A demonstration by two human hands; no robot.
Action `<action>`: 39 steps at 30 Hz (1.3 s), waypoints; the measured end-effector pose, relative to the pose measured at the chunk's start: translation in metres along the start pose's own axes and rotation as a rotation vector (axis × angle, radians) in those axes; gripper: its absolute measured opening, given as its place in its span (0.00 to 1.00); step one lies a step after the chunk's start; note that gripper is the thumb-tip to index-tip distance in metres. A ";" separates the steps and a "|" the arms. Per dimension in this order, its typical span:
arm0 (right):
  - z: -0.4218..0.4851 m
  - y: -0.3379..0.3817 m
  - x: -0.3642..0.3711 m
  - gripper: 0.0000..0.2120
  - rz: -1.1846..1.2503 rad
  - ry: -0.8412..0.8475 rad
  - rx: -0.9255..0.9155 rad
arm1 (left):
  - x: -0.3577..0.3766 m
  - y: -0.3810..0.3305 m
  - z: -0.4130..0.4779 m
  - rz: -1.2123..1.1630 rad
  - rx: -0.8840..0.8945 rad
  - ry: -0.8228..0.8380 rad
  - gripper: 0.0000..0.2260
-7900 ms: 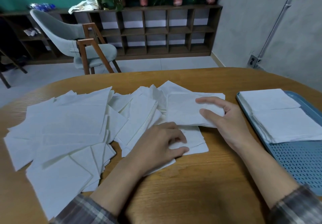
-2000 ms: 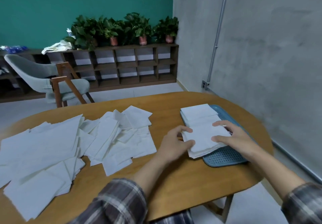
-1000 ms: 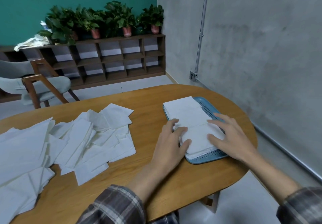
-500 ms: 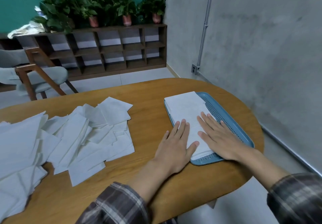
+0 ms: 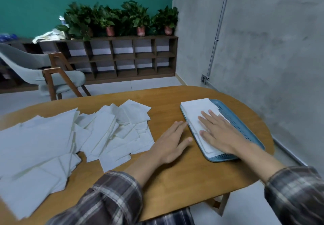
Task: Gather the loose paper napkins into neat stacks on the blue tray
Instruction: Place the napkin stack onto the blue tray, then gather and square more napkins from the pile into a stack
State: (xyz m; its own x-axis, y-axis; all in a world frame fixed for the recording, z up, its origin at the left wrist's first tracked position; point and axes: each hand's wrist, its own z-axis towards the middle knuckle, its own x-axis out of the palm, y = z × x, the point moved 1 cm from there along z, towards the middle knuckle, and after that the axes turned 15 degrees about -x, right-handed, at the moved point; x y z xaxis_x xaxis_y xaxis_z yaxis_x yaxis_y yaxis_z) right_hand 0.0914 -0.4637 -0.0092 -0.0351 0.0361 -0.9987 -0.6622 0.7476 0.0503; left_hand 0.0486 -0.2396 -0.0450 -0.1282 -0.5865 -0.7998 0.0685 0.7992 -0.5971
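Your right hand (image 5: pixel 222 134) lies palm-down on the stacked white paper napkins (image 5: pixel 196 108), fingers straight and slightly spread. It presses flat on the top sheet and pinches nothing.

The stack sits on the left half of the blue perforated plastic tray (image 5: pixel 221 159), running from its far end to near its front rim. The tray's holed right half is bare.

Your left hand (image 5: pixel 172 145) is flat and open over the oval wooden table (image 5: pixel 175 179), fingers straight and holding nothing. Its fingertips are just beside the tray's left edge. I cannot tell whether the palm touches the wood; the hand is slightly blurred.

The loose white paper napkins (image 5: pixel 52 137) are spread in an overlapping heap across the left part of the table, apart from the tray.

Behind the table are a pale upholstered chair with wooden legs (image 5: pixel 52 74), a dark wooden cubby shelf (image 5: pixel 122 56) and potted green plants (image 5: pixel 122 18) on top of it.
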 end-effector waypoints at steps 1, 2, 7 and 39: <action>0.007 0.012 -0.001 0.30 0.027 -0.026 -0.027 | -0.007 0.009 -0.006 0.000 0.003 -0.043 0.30; 0.015 0.026 -0.001 0.30 0.057 -0.051 -0.050 | -0.014 0.020 -0.012 0.001 0.009 -0.089 0.29; 0.053 0.089 0.008 0.29 0.161 -0.094 -0.155 | -0.049 0.078 -0.048 0.086 -0.016 -0.274 0.24; 0.145 0.155 0.046 0.07 0.968 -0.519 -0.379 | -0.104 0.156 -0.080 -0.096 -0.054 -0.474 0.09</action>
State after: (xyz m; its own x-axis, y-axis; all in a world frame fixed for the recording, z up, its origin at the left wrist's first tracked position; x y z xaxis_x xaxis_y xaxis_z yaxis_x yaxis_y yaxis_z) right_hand 0.0958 -0.2500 -0.0482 -0.3958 0.8172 -0.4190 -0.7110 0.0160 0.7030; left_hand -0.0068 -0.0432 -0.0502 0.3346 -0.6430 -0.6889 0.0249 0.7368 -0.6756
